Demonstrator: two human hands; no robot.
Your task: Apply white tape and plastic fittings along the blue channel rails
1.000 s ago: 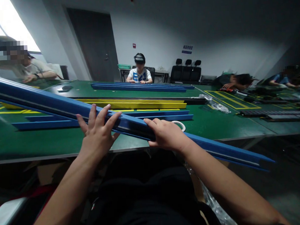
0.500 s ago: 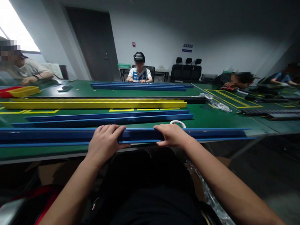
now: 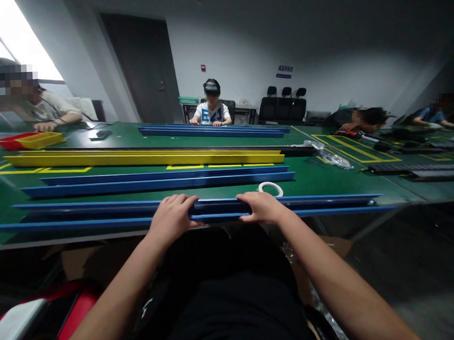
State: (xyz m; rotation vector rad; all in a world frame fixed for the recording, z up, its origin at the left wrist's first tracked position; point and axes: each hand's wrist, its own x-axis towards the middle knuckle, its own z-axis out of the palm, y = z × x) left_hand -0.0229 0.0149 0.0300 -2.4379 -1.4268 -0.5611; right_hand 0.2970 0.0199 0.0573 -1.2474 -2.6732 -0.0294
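Observation:
Across the near edge of the green table point(image 3: 318, 186) lies a long blue channel-shaped profile point(image 3: 221, 208) with two raised lips. My left hand point(image 3: 172, 215) grips it left of its middle, fingers over the far lip and thumb at the near one. To the right, my right hand point(image 3: 263, 207) clasps the same profile in a like way, a short gap from the left. Just behind the right hand is a white ring point(image 3: 279, 190), like a roll of tape. Two more blue profiles point(image 3: 156, 183) rest beyond.
Further back lie yellow profiles point(image 3: 147, 158), a black bar point(image 3: 299, 151) with crumpled clear plastic point(image 3: 335, 159), and more blue profiles point(image 3: 210, 133). Red and yellow trays point(image 3: 41, 141) stand at left. Several people sit around the table, one straight across point(image 3: 211, 112). A red item point(image 3: 80, 306) is at lower left.
My left hand has moved right, closer to my right hand. The blue profile has turned or settled, showing more of its channel from above, and its far lip's left end is now in view.

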